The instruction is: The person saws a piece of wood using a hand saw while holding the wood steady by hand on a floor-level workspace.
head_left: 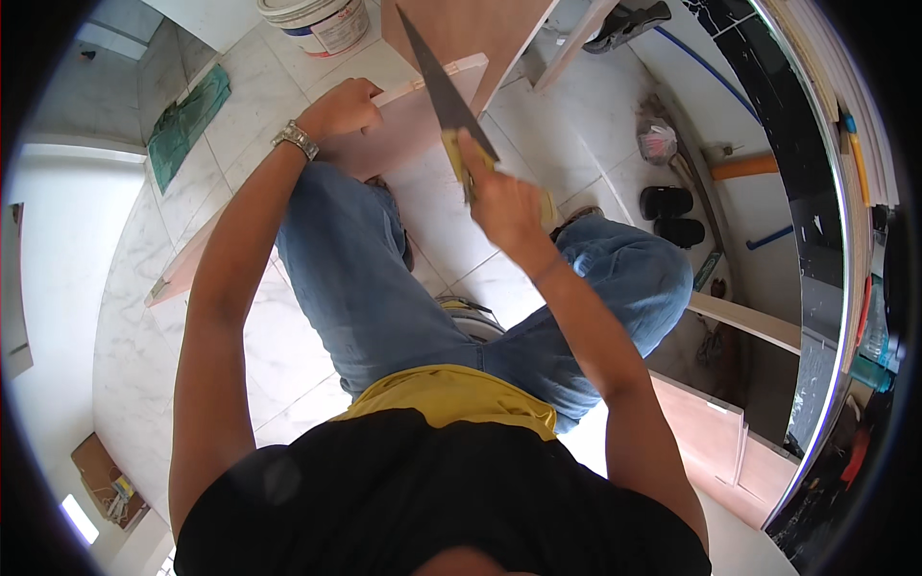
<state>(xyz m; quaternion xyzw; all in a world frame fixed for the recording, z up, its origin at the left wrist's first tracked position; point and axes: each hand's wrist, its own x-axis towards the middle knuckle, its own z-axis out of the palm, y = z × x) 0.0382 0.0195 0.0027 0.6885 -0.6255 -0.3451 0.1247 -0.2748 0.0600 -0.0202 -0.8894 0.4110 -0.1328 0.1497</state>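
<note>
Left hand [341, 108] pressed flat — right hand [504, 206] apparently fisted, raised.

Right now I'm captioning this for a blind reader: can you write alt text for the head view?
Seen from above, a person's right hand grips a handsaw whose blade meets a pinkish board, while the left hand presses the board down. The person wears jeans and stands on white marble tiles, with a white bucket beyond.
</note>
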